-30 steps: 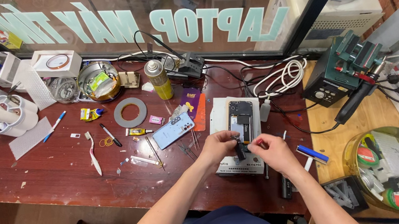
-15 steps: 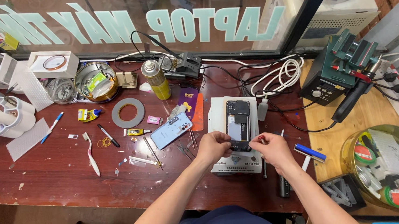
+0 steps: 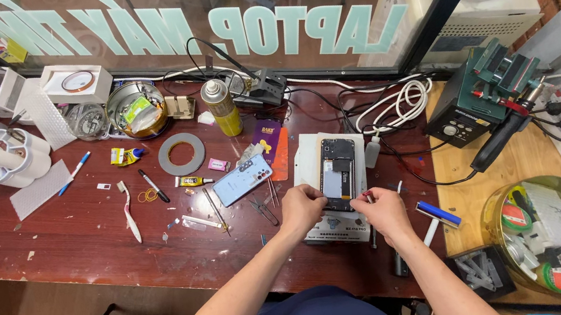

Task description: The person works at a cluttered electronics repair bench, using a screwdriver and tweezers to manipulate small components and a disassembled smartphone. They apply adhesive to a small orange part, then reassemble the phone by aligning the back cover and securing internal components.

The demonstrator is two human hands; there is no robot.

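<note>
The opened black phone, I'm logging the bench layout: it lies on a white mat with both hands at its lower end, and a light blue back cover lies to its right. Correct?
Not quite: the head view shows the light blue back cover left of the opened black phone, not right. The white mat, left hand and right hand are as stated.

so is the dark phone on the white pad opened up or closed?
Opened: the dark phone lies back cover off, internals exposed, on the white pad.

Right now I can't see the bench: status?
Both hands, left hand and right hand, at opened phone on white mat. Tweezers beside.
</note>
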